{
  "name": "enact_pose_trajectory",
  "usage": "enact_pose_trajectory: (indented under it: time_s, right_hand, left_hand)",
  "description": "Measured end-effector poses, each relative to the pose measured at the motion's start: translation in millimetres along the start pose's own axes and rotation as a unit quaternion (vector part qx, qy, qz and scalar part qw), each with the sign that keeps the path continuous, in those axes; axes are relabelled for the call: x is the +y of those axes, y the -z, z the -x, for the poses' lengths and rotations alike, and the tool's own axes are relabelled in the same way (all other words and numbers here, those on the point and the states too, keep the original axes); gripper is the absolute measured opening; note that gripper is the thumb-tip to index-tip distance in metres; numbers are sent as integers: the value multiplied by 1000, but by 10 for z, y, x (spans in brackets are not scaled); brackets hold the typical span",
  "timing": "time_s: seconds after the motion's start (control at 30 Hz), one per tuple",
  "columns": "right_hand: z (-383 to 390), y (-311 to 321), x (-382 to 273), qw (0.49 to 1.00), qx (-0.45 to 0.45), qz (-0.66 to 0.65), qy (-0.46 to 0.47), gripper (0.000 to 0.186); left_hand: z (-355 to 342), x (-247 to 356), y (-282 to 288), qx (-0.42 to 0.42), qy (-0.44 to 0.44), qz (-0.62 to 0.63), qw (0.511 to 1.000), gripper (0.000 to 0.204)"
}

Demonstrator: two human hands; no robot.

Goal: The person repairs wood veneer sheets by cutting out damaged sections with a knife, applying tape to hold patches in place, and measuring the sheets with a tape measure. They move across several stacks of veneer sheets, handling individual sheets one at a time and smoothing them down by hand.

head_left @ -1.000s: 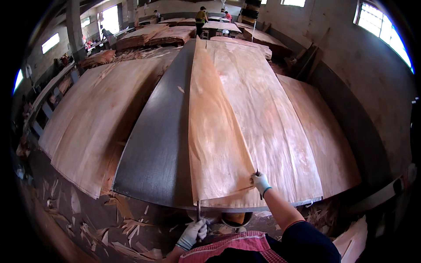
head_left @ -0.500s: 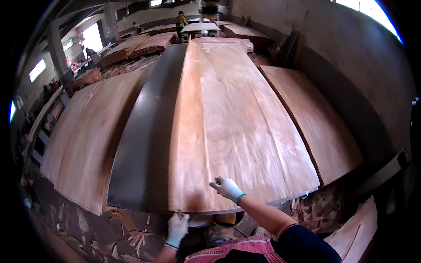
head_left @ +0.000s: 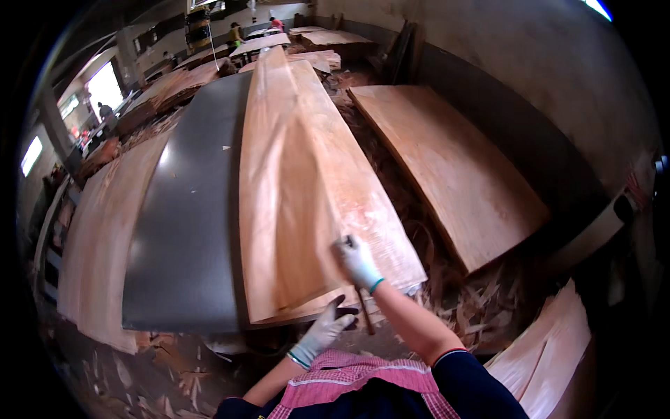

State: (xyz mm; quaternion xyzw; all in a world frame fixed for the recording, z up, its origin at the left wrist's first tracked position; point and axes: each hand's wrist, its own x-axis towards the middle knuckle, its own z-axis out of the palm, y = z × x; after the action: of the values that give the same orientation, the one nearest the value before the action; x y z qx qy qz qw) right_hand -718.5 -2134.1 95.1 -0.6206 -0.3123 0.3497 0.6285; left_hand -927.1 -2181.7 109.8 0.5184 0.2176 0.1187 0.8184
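Long pale-orange wood veneer sheet [head_left: 301, 227]: lies spread lengthwise, raised fold unflattened. White-gloved right hand [head_left: 357, 261]: grip closed, seemingly on slim brown stick [head_left: 366, 313]. White-gloved left hand [head_left: 324, 331]: grip parted.

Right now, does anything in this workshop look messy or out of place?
Yes: torn wood scraps lie scattered beside the wood stack on the right, like spilled waste. The wood sheet by the right hand also looks buckled rather than flat.

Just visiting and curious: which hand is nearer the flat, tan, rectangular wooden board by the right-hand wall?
Right. The white-gloved right hand is left of the board, across a gap; the gloved left hand is farther left.
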Motion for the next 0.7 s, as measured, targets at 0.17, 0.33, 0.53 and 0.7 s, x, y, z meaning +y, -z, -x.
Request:
enact_pose_trajectory:
  time_s: [0.17,0.33,0.53,0.7]
  right_hand:
    - [-507,2117,-878,999,38,23,10,20]
    - [-884,4352,-1006,991,71,114,-7,19]
    - [-992,5796,-1183,980,95,167,-45,19]
    - [-1175,6928,-1085,985,113,127,-38,16]
  left_hand:
    - [-374,-902,478,-1,27,387,922,49]
    - [-802,-849,-225,123,-107,384,909,74]
    - [-1895,-454,-906,357,-173,416,818,64]
    - [-2781,-1017,-1387,426,-150,371,811,71]
